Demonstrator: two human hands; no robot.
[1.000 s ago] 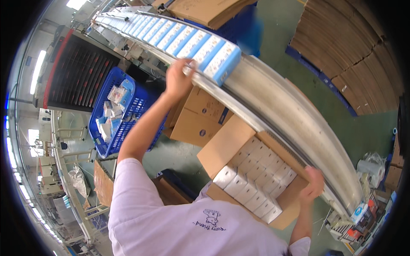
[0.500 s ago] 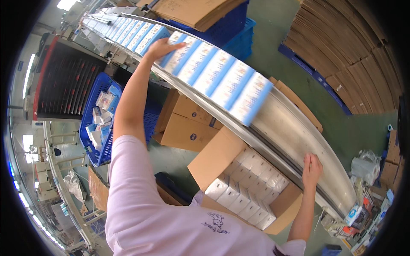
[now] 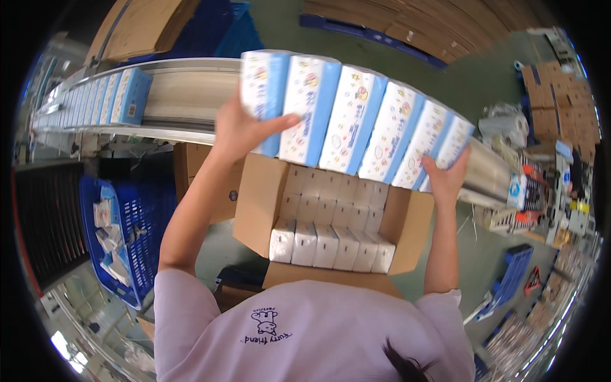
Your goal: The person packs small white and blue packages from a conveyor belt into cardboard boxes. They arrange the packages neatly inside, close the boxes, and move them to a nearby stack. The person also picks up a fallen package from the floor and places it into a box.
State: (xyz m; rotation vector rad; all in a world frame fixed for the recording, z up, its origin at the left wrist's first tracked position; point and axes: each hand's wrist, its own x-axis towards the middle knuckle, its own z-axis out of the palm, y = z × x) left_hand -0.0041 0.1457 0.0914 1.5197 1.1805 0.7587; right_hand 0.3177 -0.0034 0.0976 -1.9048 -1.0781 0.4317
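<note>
A row of several white-and-blue tissue packs (image 3: pixel 350 121) is squeezed end to end between my two hands, in front of and above the conveyor. My left hand (image 3: pixel 242 130) clamps the left end, its thumb lying across the printed faces. At the right end, my right hand (image 3: pixel 449 175) presses on the last pack, thumb on the front. Below the row stands an open cardboard carton (image 3: pixel 258 207). Inside it, white packs (image 3: pixel 324 245) stand in rows, and the held row hides part of the carton's far side.
More tissue packs (image 3: pixel 114 95) line the left part of the conveyor (image 3: pixel 184 92). A blue plastic basket (image 3: pixel 149 223) with loose packs stands at the left. Stacked flat cardboard (image 3: pixel 407 22) lies at the back. Another carton (image 3: pixel 223 197) sits beside the open one.
My right hand has come up from the conveyor to the row's right end. The packs are now lifted off the belt between both hands. My view has turned, so the carton sits more central.
</note>
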